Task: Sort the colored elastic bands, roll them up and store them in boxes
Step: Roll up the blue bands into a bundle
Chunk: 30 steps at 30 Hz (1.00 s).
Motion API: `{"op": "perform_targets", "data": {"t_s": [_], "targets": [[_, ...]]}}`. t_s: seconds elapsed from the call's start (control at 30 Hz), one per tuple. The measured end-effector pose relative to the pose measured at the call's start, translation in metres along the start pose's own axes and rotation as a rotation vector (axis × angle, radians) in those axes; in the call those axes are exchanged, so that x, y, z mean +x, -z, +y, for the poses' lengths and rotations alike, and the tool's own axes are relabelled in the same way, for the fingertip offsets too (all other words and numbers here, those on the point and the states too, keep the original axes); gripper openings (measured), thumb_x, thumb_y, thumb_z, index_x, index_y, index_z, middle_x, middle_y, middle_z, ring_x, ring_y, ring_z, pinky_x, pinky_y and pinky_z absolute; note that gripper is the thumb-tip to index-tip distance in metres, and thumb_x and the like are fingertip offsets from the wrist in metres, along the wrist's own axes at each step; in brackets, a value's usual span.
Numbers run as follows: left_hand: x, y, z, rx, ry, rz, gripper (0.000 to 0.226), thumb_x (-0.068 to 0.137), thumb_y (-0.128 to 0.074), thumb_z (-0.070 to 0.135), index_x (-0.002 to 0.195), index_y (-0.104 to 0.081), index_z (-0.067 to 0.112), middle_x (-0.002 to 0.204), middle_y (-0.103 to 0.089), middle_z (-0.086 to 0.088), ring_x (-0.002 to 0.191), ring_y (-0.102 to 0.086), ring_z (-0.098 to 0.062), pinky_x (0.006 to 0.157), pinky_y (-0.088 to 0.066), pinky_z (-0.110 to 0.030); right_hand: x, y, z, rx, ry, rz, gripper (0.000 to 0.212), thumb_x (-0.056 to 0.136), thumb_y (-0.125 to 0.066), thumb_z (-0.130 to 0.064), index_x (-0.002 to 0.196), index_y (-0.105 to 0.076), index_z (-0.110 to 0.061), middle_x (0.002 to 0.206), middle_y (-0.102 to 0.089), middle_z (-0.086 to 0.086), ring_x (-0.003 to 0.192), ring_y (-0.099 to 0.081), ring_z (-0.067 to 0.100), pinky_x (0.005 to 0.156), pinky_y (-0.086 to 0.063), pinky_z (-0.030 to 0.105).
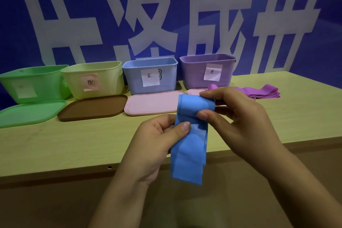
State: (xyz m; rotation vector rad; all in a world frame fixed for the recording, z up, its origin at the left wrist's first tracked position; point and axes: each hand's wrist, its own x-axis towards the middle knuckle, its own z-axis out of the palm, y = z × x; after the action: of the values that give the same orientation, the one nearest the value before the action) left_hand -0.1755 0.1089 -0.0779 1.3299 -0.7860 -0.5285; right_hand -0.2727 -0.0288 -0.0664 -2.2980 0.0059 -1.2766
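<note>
A blue elastic band (pixel 188 152) hangs in front of me over the table's near edge, its upper end rolled into a short tube. My right hand (pixel 238 116) pinches that rolled end between thumb and fingers. My left hand (pixel 157 135) pinches the flat strip just below the roll with thumb on top. Four open boxes stand in a row at the back: green (pixel 31 85), yellow (pixel 94 79), blue (pixel 149 76) and purple (pixel 207 70). A stack of purple bands (pixel 262 91) lies to the right of the purple box.
Lids lie in front of the boxes: green (pixel 29 113), brown (pixel 92 107), pink (pixel 151 104) and another pink one (pixel 194 91) partly behind my right hand. The wooden table (pixel 64 144) ends in a front edge just below my hands. A blue wall with white characters stands behind.
</note>
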Motion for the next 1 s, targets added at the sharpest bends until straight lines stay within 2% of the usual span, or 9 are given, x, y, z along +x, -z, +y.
{"op": "perform_targets", "data": {"t_s": [0.1, 0.23, 0.37, 0.5, 0.6, 0.67, 0.8, 0.87, 1.0], "targets": [[-0.001, 0.002, -0.001, -0.011, 0.021, -0.014, 0.035, 0.065, -0.065, 0.024, 0.098, -0.068, 0.014, 0.091, -0.075, -0.004, 0.083, -0.071, -0.019, 0.073, -0.058, -0.029, -0.001, -0.003, 0.002, -0.033, 0.028, -0.03, 0.037, 0.082, -0.059, -0.04, 0.107, -0.061, -0.014, 0.102, -0.058, -0.011, 0.096, -0.056, 0.005, 0.083, -0.05, 0.014], [-0.002, 0.004, -0.005, 0.005, 0.036, -0.024, 0.041, 0.064, -0.067, 0.025, 0.103, -0.066, 0.012, 0.093, -0.075, -0.003, 0.086, -0.072, -0.019, 0.072, -0.058, -0.028, -0.004, -0.006, 0.005, -0.066, 0.082, -0.072, 0.033, 0.081, -0.057, -0.037, 0.104, -0.062, -0.014, 0.1, -0.06, -0.006, 0.094, -0.055, 0.009, 0.08, -0.05, 0.019], [-0.004, 0.003, -0.004, 0.048, 0.014, 0.002, 0.054, 0.05, -0.069, 0.042, 0.097, -0.067, 0.015, 0.087, -0.075, 0.0, 0.081, -0.072, -0.015, 0.068, -0.058, -0.026, -0.007, -0.005, 0.01, 0.025, 0.045, -0.136, 0.026, 0.077, -0.064, -0.034, 0.1, -0.055, -0.029, 0.105, -0.055, -0.014, 0.1, -0.056, 0.009, 0.079, -0.054, 0.027], [-0.005, 0.0, 0.0, 0.103, -0.057, 0.07, 0.04, 0.052, -0.067, 0.044, 0.085, -0.069, 0.021, 0.079, -0.075, 0.004, 0.073, -0.072, -0.011, 0.06, -0.056, -0.021, -0.012, -0.009, 0.011, 0.187, -0.015, -0.155, 0.027, 0.075, -0.069, -0.022, 0.097, -0.055, -0.031, 0.105, -0.054, -0.017, 0.105, -0.056, 0.007, 0.08, -0.054, 0.024], [-0.007, 0.005, 0.002, 0.124, -0.084, 0.039, 0.033, 0.057, -0.068, 0.037, 0.087, -0.07, 0.023, 0.083, -0.076, 0.004, 0.077, -0.072, -0.013, 0.064, -0.057, -0.024, -0.014, -0.006, 0.008, 0.337, -0.125, -0.202, 0.023, 0.078, -0.063, -0.035, 0.101, -0.057, -0.035, 0.11, -0.057, -0.017, 0.11, -0.056, 0.006, 0.081, -0.052, 0.018], [-0.009, 0.01, 0.006, 0.153, -0.106, 0.013, 0.032, 0.059, -0.068, 0.034, 0.089, -0.069, 0.027, 0.086, -0.075, 0.007, 0.081, -0.072, -0.01, 0.067, -0.057, -0.023, -0.013, 0.0, 0.004, 0.428, -0.218, -0.238, 0.035, 0.078, -0.059, -0.044, 0.112, -0.056, -0.035, 0.115, -0.06, -0.019, 0.11, -0.058, 0.003, 0.079, -0.05, 0.015], [-0.012, 0.017, 0.008, 0.178, -0.114, -0.053, 0.04, 0.058, -0.069, 0.031, 0.097, -0.066, 0.029, 0.095, -0.074, 0.013, 0.091, -0.069, -0.006, 0.073, -0.057, -0.024, -0.007, 0.005, -0.001, 0.375, -0.301, -0.346, 0.04, 0.079, -0.059, -0.054, 0.117, -0.056, -0.04, 0.107, -0.064, -0.02, 0.098, -0.062, 0.0, 0.076, -0.051, 0.017], [-0.012, 0.019, 0.008, 0.175, -0.114, -0.068, 0.042, 0.057, -0.069, 0.028, 0.099, -0.065, 0.027, 0.096, -0.074, 0.012, 0.092, -0.069, -0.007, 0.074, -0.057, -0.024, -0.005, 0.005, -0.005, 0.355, -0.3, -0.391, 0.035, 0.077, -0.057, -0.049, 0.109, -0.061, -0.035, 0.101, -0.066, -0.018, 0.094, -0.063, 0.002, 0.076, -0.053, 0.019], [-0.01, 0.021, 0.008, 0.148, -0.116, -0.083, 0.043, 0.057, -0.069, 0.019, 0.099, -0.064, 0.026, 0.096, -0.074, 0.013, 0.092, -0.069, -0.005, 0.072, -0.056, -0.02, -0.005, 0.003, -0.009, 0.371, -0.281, -0.348, 0.03, 0.076, -0.061, -0.043, 0.103, -0.063, -0.029, 0.099, -0.065, -0.02, 0.094, -0.063, -0.001, 0.073, -0.05, 0.012]]}}
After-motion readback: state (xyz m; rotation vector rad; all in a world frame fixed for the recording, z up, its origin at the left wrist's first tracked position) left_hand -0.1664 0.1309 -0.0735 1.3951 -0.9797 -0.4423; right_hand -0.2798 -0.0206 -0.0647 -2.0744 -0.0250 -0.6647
